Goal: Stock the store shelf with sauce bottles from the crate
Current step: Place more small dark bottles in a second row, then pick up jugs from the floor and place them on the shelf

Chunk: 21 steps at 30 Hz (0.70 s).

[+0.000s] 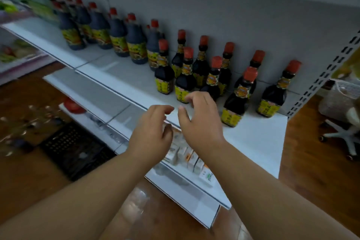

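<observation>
Several dark sauce bottles with red caps and yellow labels stand on the white shelf (253, 138). A row of large bottles (134, 45) runs along the back left, and smaller bottles (184, 82) cluster at the right. My left hand (150, 132) and my right hand (198, 117) hover side by side over the shelf's front edge, fingers loosely curled, holding nothing. My right fingertips are just in front of one small bottle. The black crate (76, 150) sits on the floor at lower left and looks empty, though blurred.
Lower shelves hold small white boxes (187, 156) and a red item (73, 106). A perforated upright (323, 76) ends the shelf at the right. Beyond it stand a swivel chair base (342, 136) and a mesh basket (342, 99). The floor is brown wood.
</observation>
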Tool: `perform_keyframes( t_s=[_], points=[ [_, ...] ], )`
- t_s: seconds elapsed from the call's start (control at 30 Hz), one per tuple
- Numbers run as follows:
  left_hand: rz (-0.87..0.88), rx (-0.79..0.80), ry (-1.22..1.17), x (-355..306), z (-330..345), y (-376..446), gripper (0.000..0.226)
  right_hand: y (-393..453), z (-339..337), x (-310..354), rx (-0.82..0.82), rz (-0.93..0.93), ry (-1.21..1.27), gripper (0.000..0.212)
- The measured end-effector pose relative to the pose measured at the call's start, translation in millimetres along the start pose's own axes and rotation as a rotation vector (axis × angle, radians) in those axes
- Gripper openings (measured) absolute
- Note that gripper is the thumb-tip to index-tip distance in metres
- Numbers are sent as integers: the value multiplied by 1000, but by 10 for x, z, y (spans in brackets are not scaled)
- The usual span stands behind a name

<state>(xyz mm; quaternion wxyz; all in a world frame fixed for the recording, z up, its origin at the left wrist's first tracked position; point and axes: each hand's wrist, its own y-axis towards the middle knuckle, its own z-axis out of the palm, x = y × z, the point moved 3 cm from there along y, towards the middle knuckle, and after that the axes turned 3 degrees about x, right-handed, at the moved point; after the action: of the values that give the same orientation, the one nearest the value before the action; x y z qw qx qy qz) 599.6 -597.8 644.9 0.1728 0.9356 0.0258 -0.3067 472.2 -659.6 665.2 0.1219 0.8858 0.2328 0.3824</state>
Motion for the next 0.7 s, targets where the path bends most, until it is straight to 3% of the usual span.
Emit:
perform_keyframes(
  t_s=[0.23, 0.5, 0.7],
  points=[
    [-189, -144, 76, 1090, -1108, -562, 38, 131, 1054, 1161, 149, -172, 96, 20],
    [-560, -217, 257, 2826, -2814, -1646, 36, -158, 2932, 2947, 391, -251, 285, 23],
    [-662, -294, 213, 3825, -3384, -1638, 37, 150, 3859, 3644, 533, -307, 256, 31]
  ],
)
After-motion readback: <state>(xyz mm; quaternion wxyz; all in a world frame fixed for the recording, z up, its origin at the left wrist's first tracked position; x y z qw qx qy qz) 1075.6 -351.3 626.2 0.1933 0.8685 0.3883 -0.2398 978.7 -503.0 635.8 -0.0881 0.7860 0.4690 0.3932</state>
